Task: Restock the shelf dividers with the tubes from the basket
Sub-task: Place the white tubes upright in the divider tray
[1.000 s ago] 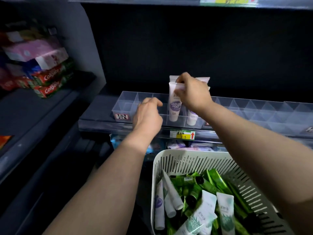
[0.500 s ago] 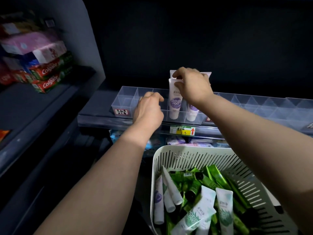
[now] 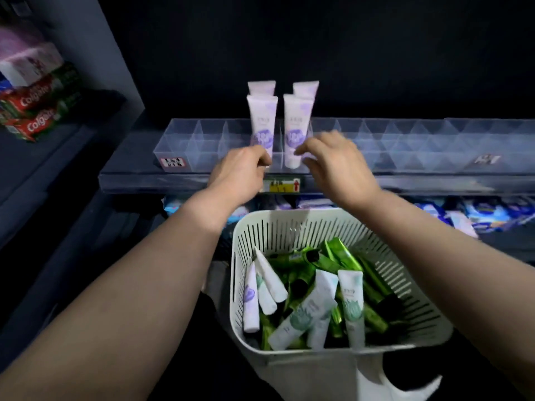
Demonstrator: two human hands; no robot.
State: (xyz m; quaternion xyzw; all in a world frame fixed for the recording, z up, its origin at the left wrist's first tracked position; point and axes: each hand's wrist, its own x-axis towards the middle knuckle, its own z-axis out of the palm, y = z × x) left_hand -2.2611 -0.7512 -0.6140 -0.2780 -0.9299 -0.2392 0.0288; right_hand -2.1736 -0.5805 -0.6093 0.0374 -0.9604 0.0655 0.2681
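A: Where were the tubes?
B: Four white-and-purple plastic tubes [image 3: 306,88] stood cap-down in the clear plastic shelf dividers [image 3: 202,140] at mid-frame; more white and green tubes [image 3: 351,302] lay in the white slotted basket [image 3: 289,216], lower centre.
A: And the hands?
B: Left hand [image 3: 243,166] had its fingers curled at the left front tube's [image 3: 262,123] base; gripping or not, I couldn't tell. Right hand [image 3: 333,160] was released, fingers loosely bent, just before the right front tube [image 3: 296,123].

Clear glossy plastic dividers [image 3: 405,146], matt basket [image 3: 289,224]
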